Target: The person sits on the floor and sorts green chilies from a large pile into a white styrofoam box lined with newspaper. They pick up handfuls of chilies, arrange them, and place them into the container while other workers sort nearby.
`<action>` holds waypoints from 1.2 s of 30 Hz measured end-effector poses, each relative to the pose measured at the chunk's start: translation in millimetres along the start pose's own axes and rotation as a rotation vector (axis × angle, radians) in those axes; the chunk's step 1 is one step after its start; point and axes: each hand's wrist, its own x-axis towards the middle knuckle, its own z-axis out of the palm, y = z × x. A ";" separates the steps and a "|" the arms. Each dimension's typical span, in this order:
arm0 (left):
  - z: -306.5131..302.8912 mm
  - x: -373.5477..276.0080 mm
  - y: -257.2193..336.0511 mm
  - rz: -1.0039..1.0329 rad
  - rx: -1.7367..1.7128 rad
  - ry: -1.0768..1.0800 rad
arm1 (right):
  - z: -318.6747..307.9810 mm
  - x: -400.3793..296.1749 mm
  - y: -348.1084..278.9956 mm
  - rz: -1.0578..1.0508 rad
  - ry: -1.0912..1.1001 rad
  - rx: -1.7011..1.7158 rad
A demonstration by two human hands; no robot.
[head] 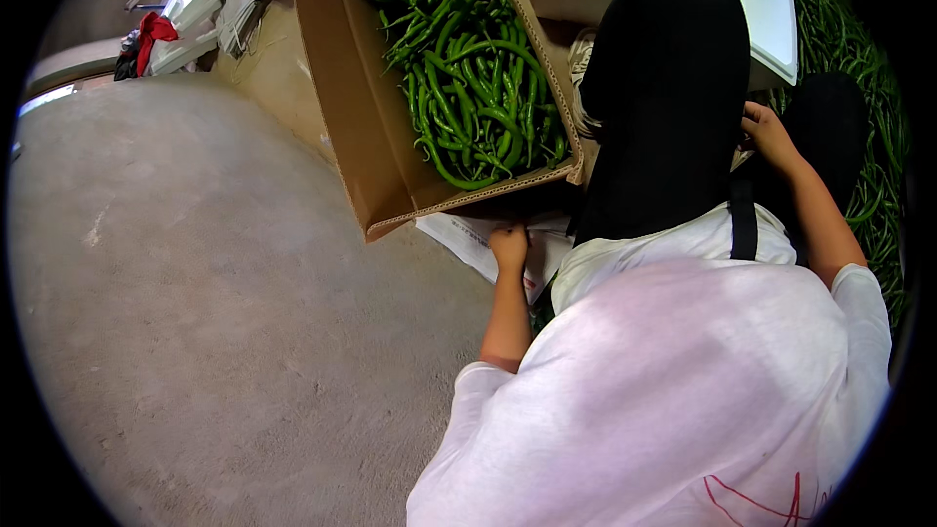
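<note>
My left hand (510,245) is curled at a white printed sheet (476,243), below the near edge of an open cardboard box (333,88). Its fingertips are in shadow, so a grip on the sheet cannot be made out. Long green chili peppers (476,80) lie heaped inside the box. On the other side, my right hand (767,133) is down between my legs, fingers bent beside my raised knee in black trousers (666,88). The leg partly covers those fingers, and whatever they may touch is hidden.
A white foam box (768,22) stands beyond my knee. More green peppers (878,183) are spread along the right. Concrete floor (241,293) stretches out to the left. Bundled pale cord (243,11), a red cloth (155,33) and white foam pieces (187,44) sit at the far left.
</note>
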 end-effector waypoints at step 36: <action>-118.4 -139.7 364.2 0.495 -0.214 -0.242 | 67.1 -79.0 -198.5 -0.788 -0.377 0.094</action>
